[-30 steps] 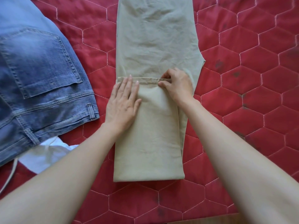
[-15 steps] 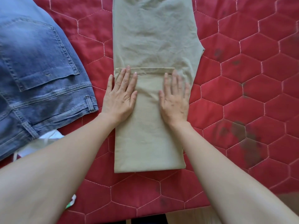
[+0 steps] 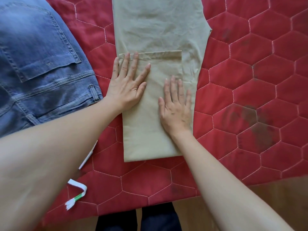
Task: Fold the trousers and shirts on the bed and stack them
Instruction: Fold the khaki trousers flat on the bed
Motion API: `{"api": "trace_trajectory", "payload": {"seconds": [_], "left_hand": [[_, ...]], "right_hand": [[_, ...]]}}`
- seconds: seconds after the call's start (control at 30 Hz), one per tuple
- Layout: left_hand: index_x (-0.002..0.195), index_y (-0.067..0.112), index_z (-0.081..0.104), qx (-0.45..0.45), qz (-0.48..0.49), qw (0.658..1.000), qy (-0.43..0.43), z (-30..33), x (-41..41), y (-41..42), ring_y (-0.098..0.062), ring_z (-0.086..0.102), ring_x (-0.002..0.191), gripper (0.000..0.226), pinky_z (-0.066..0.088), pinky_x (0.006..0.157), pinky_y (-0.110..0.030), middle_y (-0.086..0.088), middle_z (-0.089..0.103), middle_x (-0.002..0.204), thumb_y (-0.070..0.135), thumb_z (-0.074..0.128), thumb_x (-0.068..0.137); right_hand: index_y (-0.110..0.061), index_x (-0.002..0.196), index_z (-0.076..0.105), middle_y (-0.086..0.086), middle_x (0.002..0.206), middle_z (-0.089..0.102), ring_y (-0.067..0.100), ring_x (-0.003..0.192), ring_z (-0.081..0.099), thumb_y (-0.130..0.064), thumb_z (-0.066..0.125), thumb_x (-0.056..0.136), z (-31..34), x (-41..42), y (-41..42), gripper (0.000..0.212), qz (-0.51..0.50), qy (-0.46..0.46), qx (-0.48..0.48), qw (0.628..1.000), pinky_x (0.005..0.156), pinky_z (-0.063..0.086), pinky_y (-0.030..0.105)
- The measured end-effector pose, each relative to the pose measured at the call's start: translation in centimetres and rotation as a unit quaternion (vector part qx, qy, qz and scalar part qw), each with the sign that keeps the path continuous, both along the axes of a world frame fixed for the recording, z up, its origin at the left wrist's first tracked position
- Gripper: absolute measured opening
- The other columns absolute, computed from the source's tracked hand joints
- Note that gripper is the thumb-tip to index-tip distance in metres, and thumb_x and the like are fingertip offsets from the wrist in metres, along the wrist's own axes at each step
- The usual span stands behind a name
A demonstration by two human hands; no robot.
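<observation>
Beige trousers [image 3: 158, 27] folded on red quilted bed [image 3: 250, 80], left hand [image 3: 128, 85] and right hand [image 3: 176, 107] pressing flat, neither grip closed, blue jeans [image 3: 41, 64] alongside

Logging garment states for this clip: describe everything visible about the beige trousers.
The beige trousers are of thin, slightly creased woven cloth and lie flat on the red quilted bedspread. The leg end is folded up over the upper part, its hem a stitched band running crosswise. The left hand and right hand press flat on the folded layer. The top runs out of frame.
</observation>
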State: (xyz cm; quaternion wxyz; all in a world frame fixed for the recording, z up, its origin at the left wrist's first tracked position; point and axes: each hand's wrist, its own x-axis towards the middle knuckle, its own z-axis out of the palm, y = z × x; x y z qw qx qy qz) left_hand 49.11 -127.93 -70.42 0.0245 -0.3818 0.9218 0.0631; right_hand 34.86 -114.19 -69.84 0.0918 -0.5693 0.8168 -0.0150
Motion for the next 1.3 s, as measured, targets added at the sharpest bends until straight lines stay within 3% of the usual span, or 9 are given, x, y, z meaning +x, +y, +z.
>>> {"api": "trace_trajectory", "payload": {"seconds": [0.2,0.33,0.43,0.73,0.83,0.93,1.03,1.17,1.3], "left_hand": [[0.154,0.032,0.007,0.004,0.010,1.000,-0.017,0.5,-0.2,0.1,-0.040,-0.003,0.147,0.059,-0.006,0.114,-0.060,-0.018,0.000,0.161,0.047,0.015,0.097],[0.154,0.026,0.009,0.008,0.006,1.000,-0.012,0.4,-0.4,0.5,-0.035,0.000,0.148,0.057,-0.006,0.116,-0.055,-0.021,0.002,0.160,0.040,0.023,0.101],[0.154,0.026,0.008,0.018,0.010,1.000,-0.002,0.3,-0.3,0.4,-0.032,-0.002,0.149,0.056,-0.008,0.117,-0.050,-0.020,0.000,0.160,0.040,0.024,0.102],[0.155,0.022,0.006,-0.003,0.020,1.000,-0.022,0.3,-0.4,0.6,-0.030,-0.006,0.149,0.058,-0.012,0.116,-0.048,-0.018,-0.003,0.161,0.041,0.018,0.101],[0.154,0.011,0.007,0.008,0.024,0.999,-0.023,1.1,-0.9,4.4,-0.029,-0.007,0.149,0.063,-0.015,0.115,-0.046,-0.016,-0.003,0.161,0.041,0.019,0.100],[0.155,0.014,0.005,0.082,-0.025,0.996,-0.017,1.5,-1.2,12.5,-0.028,-0.009,0.149,0.063,-0.013,0.116,-0.046,-0.012,-0.007,0.161,0.041,0.020,0.101],[0.155,0.017,0.014,0.094,-0.049,0.994,-0.007,1.5,0.3,18.7,-0.030,0.002,0.149,0.061,0.000,0.119,-0.049,-0.010,0.004,0.162,0.044,0.017,0.100],[0.151,0.018,0.030,0.028,-0.070,0.997,0.020,1.2,4.4,19.4,-0.032,0.022,0.146,0.062,0.022,0.117,-0.052,-0.014,0.024,0.158,0.051,0.023,0.099],[0.148,0.015,0.037,-0.022,-0.117,0.993,0.004,1.5,7.6,18.5,-0.033,0.032,0.141,0.066,0.029,0.114,-0.051,-0.016,0.033,0.153,0.056,0.034,0.097]], "right_hand": [[-0.009,0.154,0.010,0.011,0.162,0.005,0.024,0.150,0.001,-0.037,0.024,0.104,1.7,-2.8,4.8,0.059,-0.111,0.038,0.056,0.991,0.121,0.002,0.049],[-0.012,0.152,0.025,0.014,0.160,0.018,0.026,0.149,0.013,-0.036,0.026,0.102,2.7,2.2,3.7,0.056,0.000,0.002,-0.018,1.000,0.120,0.009,0.050],[-0.018,0.153,0.021,0.008,0.161,0.013,0.023,0.150,0.008,-0.039,0.025,0.102,1.8,4.8,5.9,0.056,0.071,-0.023,0.034,0.997,0.120,0.009,0.051],[-0.015,0.154,0.016,0.008,0.162,0.009,0.022,0.150,0.006,-0.033,0.022,0.102,0.4,2.0,12.1,0.056,-0.039,0.003,0.030,0.999,0.121,0.008,0.048],[-0.014,0.154,0.014,0.008,0.162,0.006,0.023,0.150,0.004,-0.032,0.026,0.103,0.6,2.0,12.0,0.056,-0.039,-0.004,0.041,0.998,0.121,0.007,0.046],[-0.015,0.154,0.010,0.008,0.162,0.003,0.022,0.150,0.001,-0.031,0.030,0.104,0.8,1.8,12.0,0.056,-0.035,-0.013,0.056,0.998,0.121,0.007,0.046],[-0.017,0.154,0.008,0.007,0.162,0.003,0.021,0.150,0.001,-0.032,0.031,0.104,0.6,1.7,12.0,0.057,-0.034,-0.018,0.055,0.998,0.121,0.005,0.044],[-0.018,0.154,0.008,0.007,0.162,0.003,0.022,0.150,0.002,-0.034,0.028,0.104,0.7,1.6,11.9,0.057,-0.030,-0.040,0.039,0.998,0.121,0.004,0.044],[-0.017,0.155,0.005,0.006,0.163,-0.003,0.020,0.150,-0.005,-0.058,0.014,0.095,1.3,0.9,12.2,0.073,0.003,-0.051,0.059,0.997,0.120,-0.003,0.047]]}}
